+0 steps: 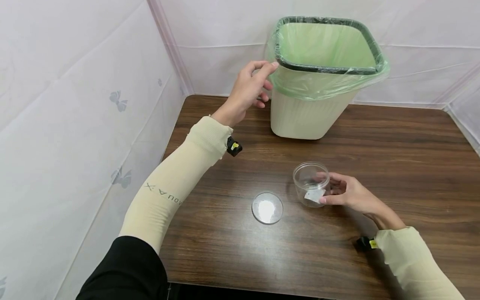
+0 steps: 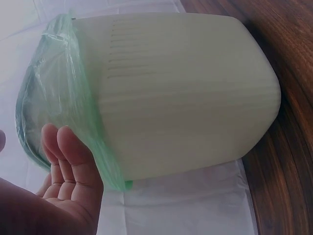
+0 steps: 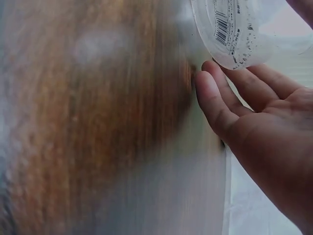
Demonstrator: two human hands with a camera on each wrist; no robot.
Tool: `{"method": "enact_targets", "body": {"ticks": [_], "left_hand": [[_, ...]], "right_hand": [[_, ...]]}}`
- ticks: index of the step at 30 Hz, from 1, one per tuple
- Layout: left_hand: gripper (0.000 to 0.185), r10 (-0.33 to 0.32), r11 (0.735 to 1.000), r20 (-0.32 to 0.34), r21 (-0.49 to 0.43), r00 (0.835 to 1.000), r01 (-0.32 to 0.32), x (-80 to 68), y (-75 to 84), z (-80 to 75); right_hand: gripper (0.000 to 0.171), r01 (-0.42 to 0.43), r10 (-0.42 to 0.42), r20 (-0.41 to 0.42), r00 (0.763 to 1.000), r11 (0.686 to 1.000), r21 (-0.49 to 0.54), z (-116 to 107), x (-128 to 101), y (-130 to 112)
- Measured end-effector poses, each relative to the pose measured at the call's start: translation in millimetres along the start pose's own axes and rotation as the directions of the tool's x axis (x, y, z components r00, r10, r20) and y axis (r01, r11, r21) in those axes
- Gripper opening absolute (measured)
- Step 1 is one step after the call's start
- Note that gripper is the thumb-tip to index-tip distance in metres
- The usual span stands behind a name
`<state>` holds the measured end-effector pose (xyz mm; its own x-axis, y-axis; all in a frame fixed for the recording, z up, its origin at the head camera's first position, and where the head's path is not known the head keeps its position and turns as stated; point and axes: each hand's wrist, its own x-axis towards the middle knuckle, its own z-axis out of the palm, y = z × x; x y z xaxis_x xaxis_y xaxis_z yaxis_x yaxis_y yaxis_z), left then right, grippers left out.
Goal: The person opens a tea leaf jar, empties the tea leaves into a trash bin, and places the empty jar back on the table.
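A clear round plastic jar [image 1: 310,179] stands on the table, with a white label low on its side. My right hand [image 1: 346,192] holds the jar from the right, thumb at the near side and fingers behind. In the right wrist view, the jar [image 3: 230,34] shows a barcode label above the fingertips. A clear round lid [image 1: 267,208] lies flat to the jar's left. At the near left corner of a cream trash bin [image 1: 300,114], my left hand [image 1: 249,85] is raised with bent, relaxed fingers and nothing in it. Its fingertips come right at the bin's dark rim [image 1: 326,68].
A green plastic bag [image 1: 322,89] lines the bin and folds over its rim. The bin stands at the back of the brown wooden table [image 1: 393,166]. White sheeting [image 1: 93,125] hangs along the left side and the back.
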<state>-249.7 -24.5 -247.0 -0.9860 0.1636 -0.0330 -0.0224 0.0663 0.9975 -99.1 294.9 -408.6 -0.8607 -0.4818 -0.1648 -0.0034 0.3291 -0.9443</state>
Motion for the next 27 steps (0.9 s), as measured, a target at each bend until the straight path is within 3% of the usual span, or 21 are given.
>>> {"method": "enact_targets", "body": {"ticks": [12, 15, 19, 23, 27], "left_hand": [[0.047, -0.019, 1.0, 0.005, 0.004, 1.0, 0.019, -1.6, -4.1, -4.1], [0.047, -0.016, 1.0, 0.008, 0.008, 1.0, 0.016, -2.4, -5.1, -4.2], [0.049, -0.001, 0.999, 0.01, 0.038, 1.0, 0.001, -3.8, -7.2, -3.7], [0.049, 0.025, 0.998, 0.015, 0.062, 1.0, -0.025, -5.2, -8.9, -2.4], [0.047, 0.055, 0.996, 0.028, 0.07, 0.998, -0.057, -6.9, -10.2, 0.3]], "right_hand": [[0.069, -0.006, -0.001, -0.03, 1.0, 0.973, -0.23, -1.2, 0.5, -0.9], [0.072, -0.001, -0.016, -0.049, 0.999, 0.946, -0.325, 0.3, 0.4, -2.5], [0.08, 0.038, -0.078, -0.067, 0.995, 0.887, -0.461, 1.3, 1.4, -3.1], [0.081, 0.087, -0.127, -0.05, 0.991, 0.87, -0.486, 0.5, 2.6, -3.2], [0.085, 0.065, -0.095, -0.039, 0.995, 0.876, -0.477, -2.4, 0.5, -7.0]]}}
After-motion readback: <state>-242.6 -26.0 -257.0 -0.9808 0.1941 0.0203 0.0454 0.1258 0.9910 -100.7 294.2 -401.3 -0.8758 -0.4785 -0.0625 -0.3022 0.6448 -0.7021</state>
